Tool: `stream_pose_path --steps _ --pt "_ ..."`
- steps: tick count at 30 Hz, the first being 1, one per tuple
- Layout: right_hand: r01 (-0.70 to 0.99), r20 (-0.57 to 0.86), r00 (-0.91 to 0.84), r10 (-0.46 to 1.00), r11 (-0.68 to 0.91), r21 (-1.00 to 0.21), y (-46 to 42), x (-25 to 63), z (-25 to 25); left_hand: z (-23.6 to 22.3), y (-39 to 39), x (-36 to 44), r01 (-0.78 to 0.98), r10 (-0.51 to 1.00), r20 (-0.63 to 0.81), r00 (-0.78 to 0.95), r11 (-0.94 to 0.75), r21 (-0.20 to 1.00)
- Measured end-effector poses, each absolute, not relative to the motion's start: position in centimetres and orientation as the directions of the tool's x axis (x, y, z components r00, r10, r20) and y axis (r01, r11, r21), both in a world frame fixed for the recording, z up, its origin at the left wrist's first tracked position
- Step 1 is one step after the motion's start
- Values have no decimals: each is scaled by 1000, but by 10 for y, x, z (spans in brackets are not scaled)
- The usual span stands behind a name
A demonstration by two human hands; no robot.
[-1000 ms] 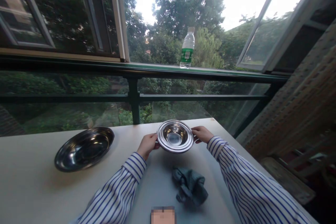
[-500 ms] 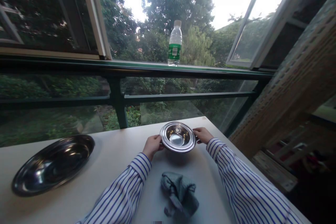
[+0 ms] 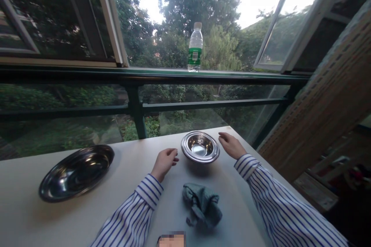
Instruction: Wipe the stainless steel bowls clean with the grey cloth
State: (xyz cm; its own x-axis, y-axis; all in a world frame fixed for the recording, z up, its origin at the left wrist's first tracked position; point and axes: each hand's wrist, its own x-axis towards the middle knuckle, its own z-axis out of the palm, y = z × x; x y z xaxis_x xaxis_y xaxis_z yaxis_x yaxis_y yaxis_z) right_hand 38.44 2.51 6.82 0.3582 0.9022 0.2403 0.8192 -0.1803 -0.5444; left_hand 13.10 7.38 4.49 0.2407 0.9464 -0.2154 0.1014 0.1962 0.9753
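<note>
The left hand stands off to the left of the bowl, holding nothing, its fingers loosely bent and a little apart, pointing toward the rim. The right hand is just beside the bowl's right rim, palm turned down, fingers reaching inward, with nothing gripped. Both forearms, in striped sleeves, stretch forward over the tabletop. The bowl sits upright near the tabletop's far edge, between the hands. A crumpled cloth lies nearer, between the forearms; a dark basin rests well to the left.
</note>
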Motion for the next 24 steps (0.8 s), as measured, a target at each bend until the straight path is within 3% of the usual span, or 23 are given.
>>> stream_pose_path --steps 8,24 --pt "801 326 82 942 132 -584 -23 331 92 50 28 73 106 967 -135 218 114 988" --pt "784 239 -290 927 373 -496 -63 234 89 35 -55 -11 139 992 -121 46 114 984"
